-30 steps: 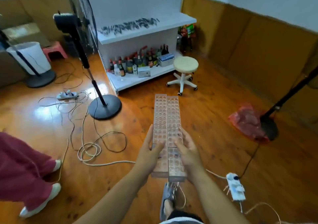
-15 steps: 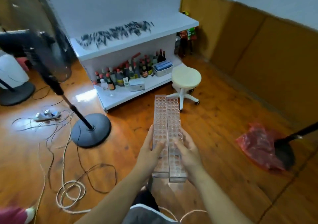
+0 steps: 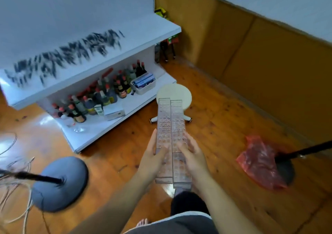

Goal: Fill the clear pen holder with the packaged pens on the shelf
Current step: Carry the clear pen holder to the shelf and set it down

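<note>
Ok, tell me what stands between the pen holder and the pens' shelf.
The left hand and right hand hold the clear pen holder in the air. A stool stands on the floor beyond its far end; the packaged pens lie on the shelf, up and left. Nothing visible blocks that way.

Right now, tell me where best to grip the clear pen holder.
I'd grip its long outer edges, one hand from each side, nearer the middle. The clear pen holder is two long narrow strips lying side by side; the left hand and right hand hold the near half, so the far half overhangs.
</note>
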